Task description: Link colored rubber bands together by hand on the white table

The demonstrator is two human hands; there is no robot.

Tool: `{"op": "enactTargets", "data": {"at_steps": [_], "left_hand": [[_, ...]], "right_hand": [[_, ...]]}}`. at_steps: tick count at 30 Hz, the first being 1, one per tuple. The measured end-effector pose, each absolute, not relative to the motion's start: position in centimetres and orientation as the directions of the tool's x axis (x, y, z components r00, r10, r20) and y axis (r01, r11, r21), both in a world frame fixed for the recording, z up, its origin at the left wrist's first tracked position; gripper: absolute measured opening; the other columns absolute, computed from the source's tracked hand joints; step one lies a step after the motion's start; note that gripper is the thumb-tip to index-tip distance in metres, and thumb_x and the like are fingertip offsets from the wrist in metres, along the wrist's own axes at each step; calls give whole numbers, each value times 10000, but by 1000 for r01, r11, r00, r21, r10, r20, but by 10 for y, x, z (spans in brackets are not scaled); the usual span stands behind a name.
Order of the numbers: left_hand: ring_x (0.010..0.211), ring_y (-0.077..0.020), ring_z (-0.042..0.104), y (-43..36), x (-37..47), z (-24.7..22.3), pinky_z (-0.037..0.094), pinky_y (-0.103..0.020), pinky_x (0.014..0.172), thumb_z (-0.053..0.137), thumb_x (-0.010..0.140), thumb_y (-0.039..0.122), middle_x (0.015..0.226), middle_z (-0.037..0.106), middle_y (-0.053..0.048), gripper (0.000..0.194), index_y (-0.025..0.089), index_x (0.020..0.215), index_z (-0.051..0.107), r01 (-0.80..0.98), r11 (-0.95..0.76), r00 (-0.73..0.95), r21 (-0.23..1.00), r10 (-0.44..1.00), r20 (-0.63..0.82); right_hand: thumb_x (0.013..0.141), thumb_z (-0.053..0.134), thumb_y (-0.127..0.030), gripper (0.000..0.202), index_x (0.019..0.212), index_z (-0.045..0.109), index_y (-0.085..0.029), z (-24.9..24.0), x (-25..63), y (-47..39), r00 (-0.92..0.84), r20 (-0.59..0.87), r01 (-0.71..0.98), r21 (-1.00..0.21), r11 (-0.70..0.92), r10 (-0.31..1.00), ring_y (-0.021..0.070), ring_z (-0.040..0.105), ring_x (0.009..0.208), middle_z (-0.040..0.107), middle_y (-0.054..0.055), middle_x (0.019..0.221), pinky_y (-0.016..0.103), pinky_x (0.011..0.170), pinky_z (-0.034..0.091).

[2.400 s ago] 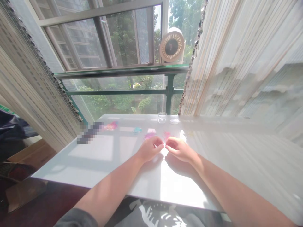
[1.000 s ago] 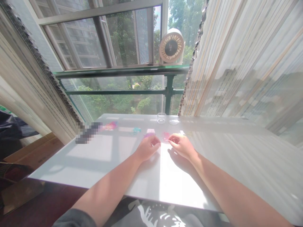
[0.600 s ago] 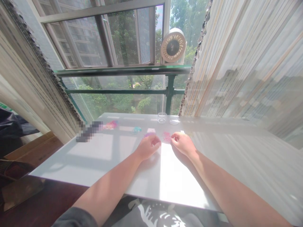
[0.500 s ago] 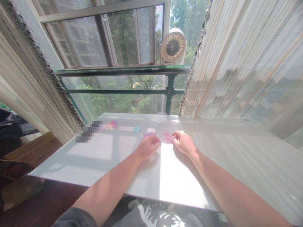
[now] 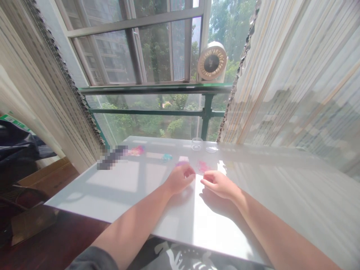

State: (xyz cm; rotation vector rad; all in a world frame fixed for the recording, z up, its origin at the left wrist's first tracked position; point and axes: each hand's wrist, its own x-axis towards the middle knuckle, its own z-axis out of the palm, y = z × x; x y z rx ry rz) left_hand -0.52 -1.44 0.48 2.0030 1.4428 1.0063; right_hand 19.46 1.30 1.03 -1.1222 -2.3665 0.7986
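Note:
My left hand (image 5: 180, 179) is over the white table (image 5: 112, 195), its thumb and fingers curled together in a pinch. Whatever may be between its fingertips is too small to make out. Just behind it lies a purple pile (image 5: 182, 163), partly covered by the hand. Facing it, with a small gap between, my right hand (image 5: 219, 183) also has its fingers drawn together. I cannot see what, if anything, it holds. Small pink pieces (image 5: 203, 166) lie right beyond the right fingertips.
Teal pieces (image 5: 167, 157) and a pink-orange pile (image 5: 137, 150) lie further left, near a blurred dark object (image 5: 112, 157). At the back stand a clear round container (image 5: 196, 144) and a flat clear lid (image 5: 211, 149). A fan (image 5: 212, 62) is by the window.
My right hand has drawn back toward me from the pink pieces, which now lie apart from it. My left hand stays near the purple pile. The whole view has shifted slightly.

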Motion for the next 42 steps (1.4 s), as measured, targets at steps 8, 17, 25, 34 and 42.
{"op": "enactTargets", "data": {"at_steps": [8, 17, 25, 34, 42], "left_hand": [[650, -118, 524, -17, -7, 6, 399, -229, 596, 537, 775, 274, 710, 605, 8, 124, 186, 791, 624, 595, -329, 205, 733, 944, 258], [657, -120, 538, -17, -7, 4, 411, -230, 602, 537, 771, 274, 720, 622, 2, 131, 182, 788, 628, 588, -318, 212, 743, 948, 237], [660, -113, 571, -11, -23, 11, 442, -223, 635, 532, 782, 274, 755, 657, 12, 127, 193, 812, 625, 652, -312, 111, 691, 941, 320], [1203, -258, 472, 14, -125, 16, 372, -326, 989, 568, 772, 359, 1235, 569, -94, 384, 189, 1116, 599, 896, 246, -335, 369, 920, 202], [1231, -337, 418, 22, -145, -5, 323, -463, 1004, 514, 771, 484, 1286, 503, -162, 561, 180, 1242, 516, 832, 451, -517, 322, 841, 158]], "right_hand": [[821, 471, -317, 228, 631, 491, -193, 9, 194, 13, -635, 41, 561, -663, 497, 771, 111, 461, 564, 552, -31, 606, 225, 530, 337], [851, 436, -314, 237, 656, 501, -196, 8, 195, 12, -638, -21, 525, -743, 414, 770, 123, 555, 547, 646, -11, 601, 222, 529, 383], [868, 433, -354, 255, 674, 496, -201, 5, 196, 15, -643, -54, 531, -750, 394, 764, 127, 565, 535, 655, -13, 611, 226, 531, 407], [877, 425, -376, 283, 660, 475, -201, 2, 197, 16, -621, -35, 547, -734, 402, 783, 131, 555, 570, 607, -20, 604, 232, 552, 402], [867, 435, -360, 265, 658, 464, -200, 5, 196, 13, -617, -50, 550, -741, 384, 786, 128, 553, 546, 609, -22, 595, 238, 548, 404]]}}
